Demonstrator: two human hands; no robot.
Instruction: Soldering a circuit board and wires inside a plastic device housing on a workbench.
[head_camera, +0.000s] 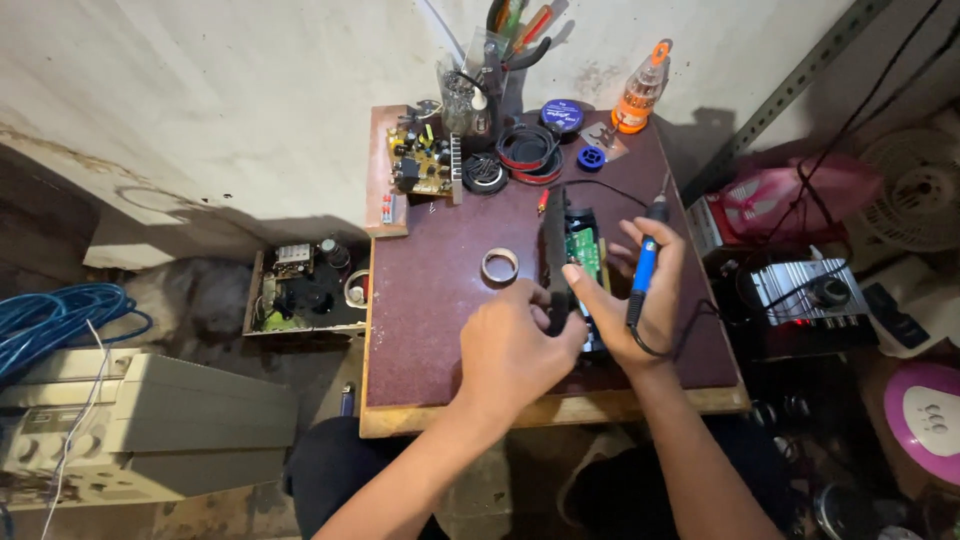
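Down over the head camera's view, a small maroon-topped table (430, 330) fills the middle of the frame, and both hands meet at its centre right. The left hand (515, 350) is curled closed, pinching the black casing (555, 250) of an opened device that stands on edge, with its green circuit board (582, 252) showing just beside the thumb. The right hand (645, 300) is wrapped around a blue-handled soldering iron (645, 262), tip pointing up the frame, fingers also steadying the device from the right. A roll of tape (500, 265) lies just left of the casing. At the top centre a clear cup (462, 100) holds pliers and screwdrivers (520, 30) standing upright. Beside it sit a loose circuit board (420, 160), coiled red and black wire (528, 150) and an orange-capped clear bottle (640, 95). Left of the table, an open metal box (300, 290) on the floor holds electronic parts
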